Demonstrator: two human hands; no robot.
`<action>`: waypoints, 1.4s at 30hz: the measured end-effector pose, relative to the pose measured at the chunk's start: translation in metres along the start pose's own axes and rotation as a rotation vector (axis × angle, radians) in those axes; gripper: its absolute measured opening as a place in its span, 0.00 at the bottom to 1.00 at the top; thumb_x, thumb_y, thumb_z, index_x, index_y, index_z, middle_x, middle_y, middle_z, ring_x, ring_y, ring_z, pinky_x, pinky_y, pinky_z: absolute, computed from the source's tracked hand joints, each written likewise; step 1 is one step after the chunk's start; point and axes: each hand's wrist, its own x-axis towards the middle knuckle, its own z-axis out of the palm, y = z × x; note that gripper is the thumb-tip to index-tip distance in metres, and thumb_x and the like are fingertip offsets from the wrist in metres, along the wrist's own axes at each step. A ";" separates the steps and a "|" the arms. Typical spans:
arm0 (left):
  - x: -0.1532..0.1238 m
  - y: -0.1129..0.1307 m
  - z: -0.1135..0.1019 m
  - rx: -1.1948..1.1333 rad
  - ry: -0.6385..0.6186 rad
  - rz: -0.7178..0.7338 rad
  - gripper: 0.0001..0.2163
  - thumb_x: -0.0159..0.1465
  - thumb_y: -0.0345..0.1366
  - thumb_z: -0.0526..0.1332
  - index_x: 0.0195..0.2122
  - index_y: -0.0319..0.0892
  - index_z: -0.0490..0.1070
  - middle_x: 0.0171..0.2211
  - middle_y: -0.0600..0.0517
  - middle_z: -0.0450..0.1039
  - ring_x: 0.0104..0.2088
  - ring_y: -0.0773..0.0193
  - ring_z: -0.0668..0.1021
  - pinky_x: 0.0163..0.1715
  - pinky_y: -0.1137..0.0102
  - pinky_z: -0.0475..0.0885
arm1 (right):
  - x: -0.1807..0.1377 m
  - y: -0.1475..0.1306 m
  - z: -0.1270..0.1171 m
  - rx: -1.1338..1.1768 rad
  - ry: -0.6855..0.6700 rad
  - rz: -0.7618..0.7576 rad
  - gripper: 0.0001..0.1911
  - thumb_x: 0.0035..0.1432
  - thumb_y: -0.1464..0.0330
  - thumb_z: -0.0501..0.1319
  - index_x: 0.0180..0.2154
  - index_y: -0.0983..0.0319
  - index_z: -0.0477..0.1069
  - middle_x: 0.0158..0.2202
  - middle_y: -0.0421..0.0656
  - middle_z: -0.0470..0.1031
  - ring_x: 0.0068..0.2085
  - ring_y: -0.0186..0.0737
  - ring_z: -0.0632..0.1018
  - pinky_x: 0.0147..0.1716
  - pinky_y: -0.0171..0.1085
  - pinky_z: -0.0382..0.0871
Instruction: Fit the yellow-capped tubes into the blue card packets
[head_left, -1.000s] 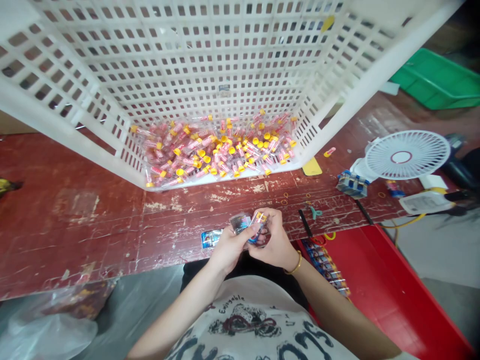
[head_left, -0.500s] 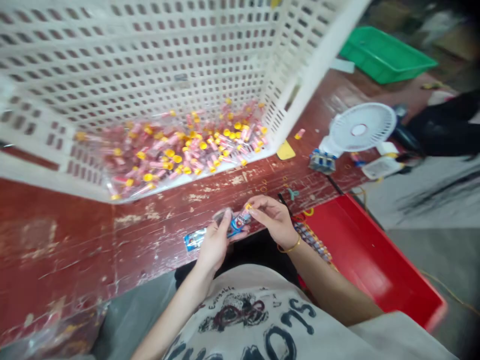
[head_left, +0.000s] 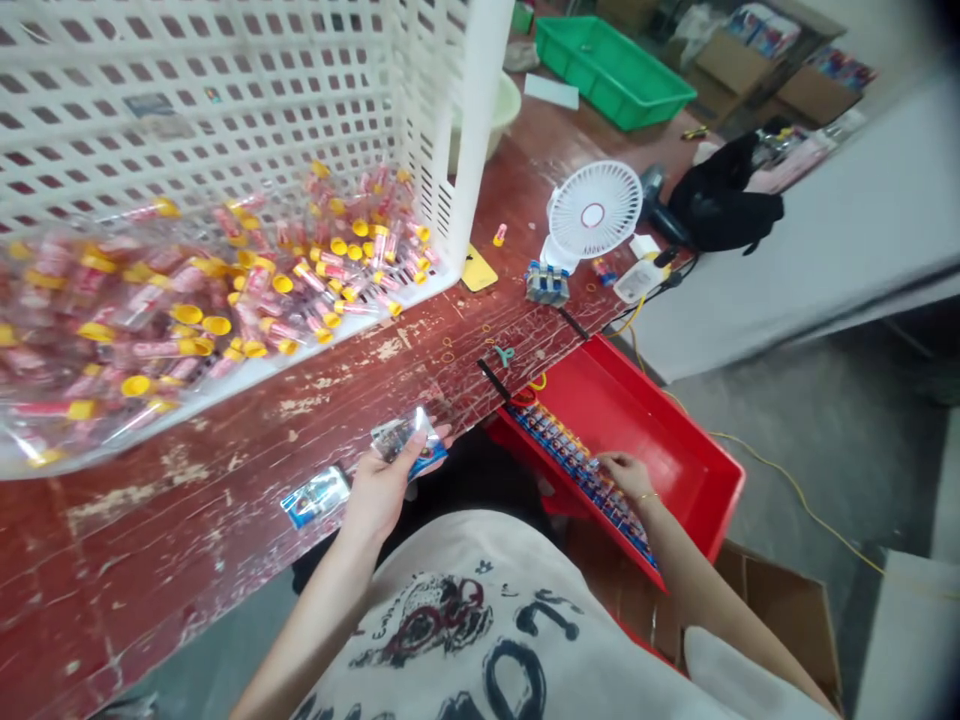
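Note:
My left hand [head_left: 382, 487] is closed around a stack of shiny blue-printed plastic sleeves [head_left: 429, 455], thumb on top, just over the table's front edge. A second pile of the same sleeves [head_left: 315, 497] lies on the table to its left. My right hand [head_left: 628, 476] reaches into the red tray [head_left: 679, 460], its fingers pinched at a row of small tubes with blue sleeves [head_left: 574, 460]. It grips a sleeved tube there, mostly hidden by the fingertips. The row lines the tray's near side, standing closely packed.
A white crate [head_left: 454, 200] holds many clear pink tubes with yellow caps [head_left: 259, 280]. To its right are a yellow phone [head_left: 478, 270], a white fan [head_left: 596, 212], a bundle of blue tubes [head_left: 547, 284] and a green tray [head_left: 615, 85]. A yellow cord [head_left: 795, 500] crosses the floor.
My right hand has left the left hand with a sleeved tube and moved right and down into the red tray. The left hand keeps the sleeves. The view has swung right.

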 end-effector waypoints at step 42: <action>-0.021 0.012 -0.023 0.239 0.169 0.275 0.11 0.48 0.41 0.71 0.27 0.39 0.75 0.23 0.52 0.76 0.25 0.64 0.75 0.28 0.71 0.70 | -0.125 -0.328 0.090 0.238 -0.789 -1.407 0.02 0.54 0.70 0.64 0.32 0.58 0.73 0.36 0.44 0.75 0.38 0.40 0.77 0.39 0.41 0.74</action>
